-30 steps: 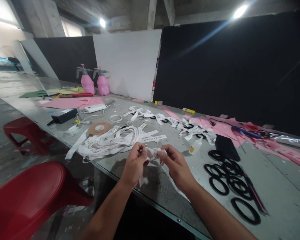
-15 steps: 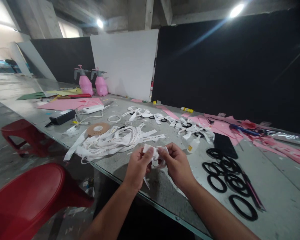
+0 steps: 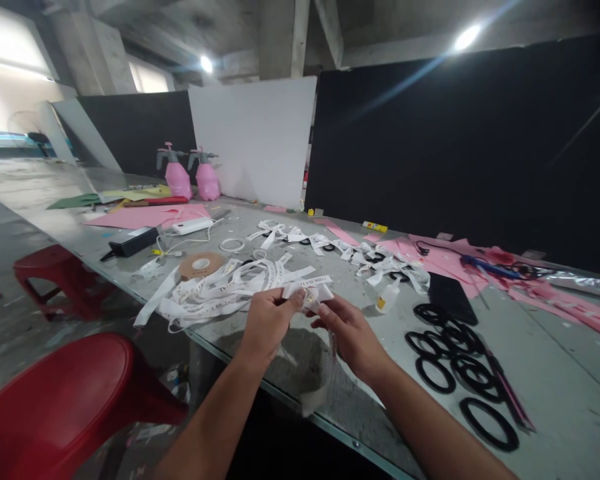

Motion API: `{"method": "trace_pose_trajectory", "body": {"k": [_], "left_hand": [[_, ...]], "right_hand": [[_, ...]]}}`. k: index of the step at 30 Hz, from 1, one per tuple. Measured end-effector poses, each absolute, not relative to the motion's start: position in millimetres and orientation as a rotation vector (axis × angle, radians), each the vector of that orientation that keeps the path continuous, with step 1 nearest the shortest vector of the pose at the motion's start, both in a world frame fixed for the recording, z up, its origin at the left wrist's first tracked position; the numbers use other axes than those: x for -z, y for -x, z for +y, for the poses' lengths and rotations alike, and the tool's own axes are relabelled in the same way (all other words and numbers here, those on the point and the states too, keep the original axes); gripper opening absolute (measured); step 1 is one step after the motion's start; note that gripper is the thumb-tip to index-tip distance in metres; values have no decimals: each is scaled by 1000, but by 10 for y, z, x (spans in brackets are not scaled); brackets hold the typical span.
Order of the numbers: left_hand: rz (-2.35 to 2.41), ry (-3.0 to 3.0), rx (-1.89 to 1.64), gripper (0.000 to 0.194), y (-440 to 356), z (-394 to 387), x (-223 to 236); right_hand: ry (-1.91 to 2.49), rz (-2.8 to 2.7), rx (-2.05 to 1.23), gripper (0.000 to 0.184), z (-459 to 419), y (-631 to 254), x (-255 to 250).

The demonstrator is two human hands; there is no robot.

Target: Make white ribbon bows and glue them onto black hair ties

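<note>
Just above the table's front edge, my left hand [image 3: 266, 327] pinches a white printed ribbon [image 3: 309, 297] folded into bow-like loops. My right hand [image 3: 349, 333] is closed on the ribbon's right side, its thumb and fingertips together. A blurred ribbon tail hangs beneath my hands toward the table edge. Left of them lies a heap of loose white ribbon [image 3: 215, 293] with printed lettering. Farther back, several white bows on black rings [image 3: 375, 257] form a row. A small glue bottle [image 3: 389, 297] with a yellow label stands beyond my right hand.
Several black rings [image 3: 489, 425] lie at the right beside a black phone-like slab [image 3: 453, 297]. A brown-sided ribbon roll [image 3: 201, 265], a power strip [image 3: 193, 225] and a black box [image 3: 133, 241] sit at left. Pink spray bottles [image 3: 207, 181] stand behind. A red stool [image 3: 70, 393] is at the lower left.
The ribbon's loops have shifted between my fingers, and a long tail now swings down below my right hand. My left hand has moved slightly left. The whole view has tilted up a little.
</note>
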State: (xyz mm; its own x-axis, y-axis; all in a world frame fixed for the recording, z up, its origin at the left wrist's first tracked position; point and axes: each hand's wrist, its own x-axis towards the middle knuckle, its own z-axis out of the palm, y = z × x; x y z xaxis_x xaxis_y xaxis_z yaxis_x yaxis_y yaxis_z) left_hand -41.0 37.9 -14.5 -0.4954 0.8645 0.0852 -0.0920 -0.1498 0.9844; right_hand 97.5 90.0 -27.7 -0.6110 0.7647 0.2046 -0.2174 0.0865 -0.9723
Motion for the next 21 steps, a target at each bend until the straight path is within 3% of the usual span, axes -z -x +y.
{"method": "trace_pose_trajectory", "body": {"k": [7,13,21], "left_hand": [[1446,-1054,-1669,35,358,367,198],[1365,-832,-1829,51,304,461,391],[1310,-457,-2032,48,274,544,446]], "right_hand": [[704,-1436,-1564,29,922,-936,369],[719,-1321,-1608,28,893,-900,393],[740,-1111,-1704,38,918,-877,413]]}}
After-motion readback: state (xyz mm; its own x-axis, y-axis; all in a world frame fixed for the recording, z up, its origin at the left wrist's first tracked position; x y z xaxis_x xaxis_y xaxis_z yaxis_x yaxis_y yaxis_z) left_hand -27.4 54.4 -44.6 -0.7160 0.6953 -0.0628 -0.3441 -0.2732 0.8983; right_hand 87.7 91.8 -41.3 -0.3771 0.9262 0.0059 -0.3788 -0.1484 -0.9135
